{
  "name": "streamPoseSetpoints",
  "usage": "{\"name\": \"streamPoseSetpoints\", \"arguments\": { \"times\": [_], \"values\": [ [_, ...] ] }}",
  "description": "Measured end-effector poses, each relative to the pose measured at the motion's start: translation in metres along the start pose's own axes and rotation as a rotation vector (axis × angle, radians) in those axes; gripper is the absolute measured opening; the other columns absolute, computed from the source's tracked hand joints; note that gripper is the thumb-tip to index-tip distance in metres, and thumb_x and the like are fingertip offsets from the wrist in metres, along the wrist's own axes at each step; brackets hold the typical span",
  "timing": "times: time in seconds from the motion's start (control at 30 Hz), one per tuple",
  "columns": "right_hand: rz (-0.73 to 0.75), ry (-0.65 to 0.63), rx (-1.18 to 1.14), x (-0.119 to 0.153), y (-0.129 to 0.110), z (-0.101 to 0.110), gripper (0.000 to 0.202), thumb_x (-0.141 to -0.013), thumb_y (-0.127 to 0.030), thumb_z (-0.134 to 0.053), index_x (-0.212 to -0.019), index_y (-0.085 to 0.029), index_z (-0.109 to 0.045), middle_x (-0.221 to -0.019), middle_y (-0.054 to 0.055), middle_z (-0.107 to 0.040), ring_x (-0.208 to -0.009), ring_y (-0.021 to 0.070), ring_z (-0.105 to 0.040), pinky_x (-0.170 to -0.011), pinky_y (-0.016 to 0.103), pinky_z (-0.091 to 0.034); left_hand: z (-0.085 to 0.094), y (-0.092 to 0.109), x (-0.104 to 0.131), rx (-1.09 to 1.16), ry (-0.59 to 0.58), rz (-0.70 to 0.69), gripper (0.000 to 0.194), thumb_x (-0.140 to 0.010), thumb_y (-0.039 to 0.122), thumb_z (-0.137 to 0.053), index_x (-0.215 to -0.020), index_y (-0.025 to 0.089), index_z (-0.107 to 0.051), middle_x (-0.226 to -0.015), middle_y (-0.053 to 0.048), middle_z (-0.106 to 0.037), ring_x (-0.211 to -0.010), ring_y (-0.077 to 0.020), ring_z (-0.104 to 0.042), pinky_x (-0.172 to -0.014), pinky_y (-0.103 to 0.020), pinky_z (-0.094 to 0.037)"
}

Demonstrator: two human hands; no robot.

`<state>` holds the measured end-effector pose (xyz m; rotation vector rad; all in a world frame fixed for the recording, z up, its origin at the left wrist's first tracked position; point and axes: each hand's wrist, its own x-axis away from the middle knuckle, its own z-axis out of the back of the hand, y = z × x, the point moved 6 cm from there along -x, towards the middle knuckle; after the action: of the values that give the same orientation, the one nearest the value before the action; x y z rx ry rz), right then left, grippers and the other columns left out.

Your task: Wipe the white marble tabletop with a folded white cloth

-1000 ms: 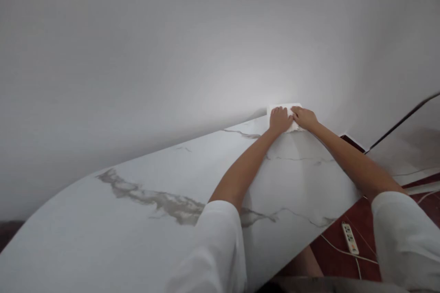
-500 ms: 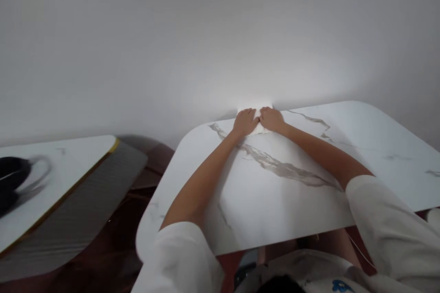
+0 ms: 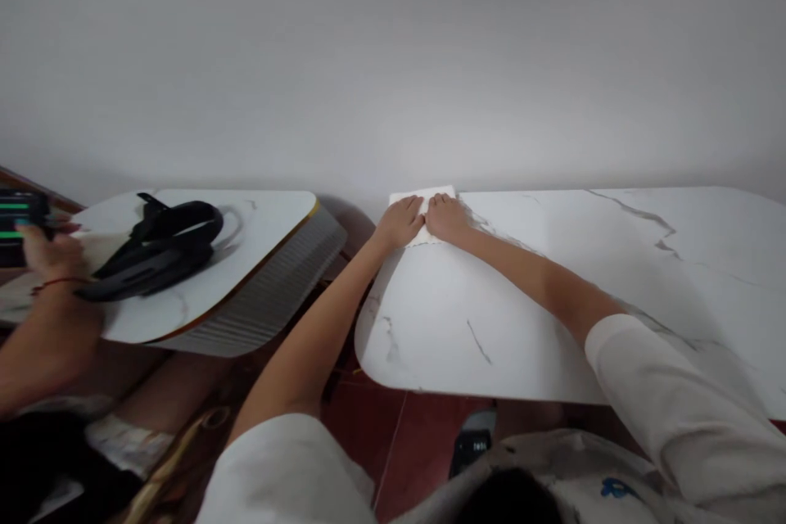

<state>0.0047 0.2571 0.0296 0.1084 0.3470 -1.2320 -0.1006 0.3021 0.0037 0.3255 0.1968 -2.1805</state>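
My left hand (image 3: 400, 223) lies flat on a white sheet (image 3: 431, 193), cloth or paper towel, with its fingers stretched forward. Close beside it, my right hand (image 3: 447, 218) rests on the same sheet, palm down, the thumbs almost meeting. The sheet is spread at the far left corner of a white marble-patterned table (image 3: 479, 319), against the wall. Its near edge looks finely jagged. Both palms hide the middle of it.
Left across a gap stands a second marble-topped table (image 3: 270, 217) with a ribbed side. A black strapped device (image 3: 165, 246) lies on it. At far left another person's hand (image 3: 55, 254) holds a phone (image 3: 21, 221) with a lit screen. A grey wall (image 3: 393, 57) backs both tables.
Both hands and the white sheet have slid left along the table's back edge to its corner. The view has turned left, bringing the other person's hand and phone into sight.
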Motion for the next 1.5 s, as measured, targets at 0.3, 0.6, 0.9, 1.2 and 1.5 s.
{"name": "streamPoseSetpoints", "arguments": {
  "times": [0.3,0.6,0.9,1.2,1.5],
  "values": [
    [0.045,-0.086,0.000,0.110,-0.083,0.033,0.047,-0.096,-0.022,-0.040,-0.129,0.009,-0.054,-0.136,0.034,-0.050,-0.120,0.0378,-0.052,-0.093,0.047,-0.044,0.049,0.052,0.141,0.008,-0.008,-0.015,0.059,-0.096,0.043,-0.023,-0.142,0.013,-0.042,-0.149,-0.014,-0.046,-0.139,-0.0274,-0.040,-0.115,-0.046,-0.031],
    [0.225,-0.139,0.035,0.204,-0.089,0.063,0.048,-0.095,-0.022,-0.041,-0.129,0.008,-0.056,-0.138,0.032,-0.050,-0.126,0.0376,-0.051,-0.102,0.050,-0.039,0.074,0.144,0.211,0.028,-0.009,0.158,0.055,-0.096,0.038,-0.026,-0.140,0.012,-0.047,-0.147,-0.013,-0.049,-0.139,-0.0279,-0.041,-0.115,-0.047,-0.033],
    [0.292,0.023,0.000,0.160,0.005,0.049,0.050,-0.095,-0.021,-0.035,-0.136,0.005,-0.048,-0.144,0.025,-0.048,-0.135,0.0336,-0.041,-0.111,0.048,-0.028,0.053,0.160,0.103,0.176,0.121,0.211,0.044,-0.090,0.021,-0.034,-0.125,0.012,-0.059,-0.131,-0.012,-0.063,-0.126,-0.0244,-0.054,-0.112,-0.043,-0.040],
    [0.293,0.010,-0.143,0.045,0.051,0.001,0.046,-0.093,-0.016,-0.034,-0.134,-0.004,-0.050,-0.144,0.018,-0.051,-0.133,0.0282,-0.043,-0.109,0.042,-0.031,0.026,0.096,0.016,0.162,0.128,0.227,0.044,-0.086,0.018,-0.037,-0.122,0.012,-0.062,-0.128,-0.011,-0.065,-0.122,-0.0244,-0.057,-0.110,-0.039,-0.041],
    [0.159,0.011,-0.082,0.001,0.097,-0.006,0.047,-0.094,-0.016,-0.032,-0.136,-0.001,-0.047,-0.144,0.020,-0.049,-0.131,0.0270,-0.043,-0.109,0.041,-0.031,0.005,0.078,-0.058,0.123,0.115,0.172,0.045,-0.087,0.017,-0.036,-0.122,0.010,-0.062,-0.129,-0.012,-0.065,-0.121,-0.0224,-0.058,-0.108,-0.036,-0.042]
  ]
}}
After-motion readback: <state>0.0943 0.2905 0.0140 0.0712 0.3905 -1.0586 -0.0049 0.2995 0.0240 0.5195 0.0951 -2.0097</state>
